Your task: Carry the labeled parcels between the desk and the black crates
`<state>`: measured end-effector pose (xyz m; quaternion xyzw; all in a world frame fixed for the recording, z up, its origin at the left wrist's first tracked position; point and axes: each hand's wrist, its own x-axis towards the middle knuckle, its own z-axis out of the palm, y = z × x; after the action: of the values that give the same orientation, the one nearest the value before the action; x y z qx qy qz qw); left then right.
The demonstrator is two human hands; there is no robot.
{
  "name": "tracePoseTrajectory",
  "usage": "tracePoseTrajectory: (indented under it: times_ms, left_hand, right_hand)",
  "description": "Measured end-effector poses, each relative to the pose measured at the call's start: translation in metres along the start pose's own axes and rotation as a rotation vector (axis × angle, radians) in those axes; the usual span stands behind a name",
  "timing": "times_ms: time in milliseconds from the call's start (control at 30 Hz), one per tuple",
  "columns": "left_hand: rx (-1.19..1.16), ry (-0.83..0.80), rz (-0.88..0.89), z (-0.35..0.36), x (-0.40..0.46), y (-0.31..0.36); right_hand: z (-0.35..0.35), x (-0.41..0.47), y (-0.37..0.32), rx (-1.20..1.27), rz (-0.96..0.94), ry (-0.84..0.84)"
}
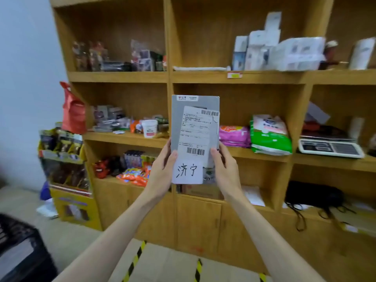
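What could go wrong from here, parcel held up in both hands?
1. Both hands, left hand and right hand, grip only the lower end of the upright parcel; it might tip or slip.
2. The label looks torn at its right edge and may peel further.
3. The crate sits low at the far left, barely in view; a blind drop could miss.

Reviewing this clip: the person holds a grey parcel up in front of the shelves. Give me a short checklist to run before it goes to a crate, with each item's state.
1. Left hand grips the parcel: ok.
2. Right hand grips the other edge: ok.
3. Handwritten slip faces the camera, readable: ok.
4. Shipping label intact: not ok, its right edge is torn.
5. Black crate in sight, lower left: ok.
6. Room inside the crate: cannot tell.
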<state>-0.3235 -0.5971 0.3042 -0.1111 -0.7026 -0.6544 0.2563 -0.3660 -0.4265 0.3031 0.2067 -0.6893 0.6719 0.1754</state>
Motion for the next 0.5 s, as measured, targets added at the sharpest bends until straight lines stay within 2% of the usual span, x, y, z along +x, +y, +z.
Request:
tracePoseTrajectory:
  times_ms: [233, 500]
  left_hand:
    - [0.155, 0.338, -0.02, -0.168, -0.004, -0.014]
    - [0.315, 0.619, -0.023, -0.294, -0.04, -0.002]
  right_hand:
    - [0.186, 0.026, 0.011, 0.181, 0.011, -0.351]
    - [0.35, 0.016, 0.011, 0.327, -0.001, -0.641]
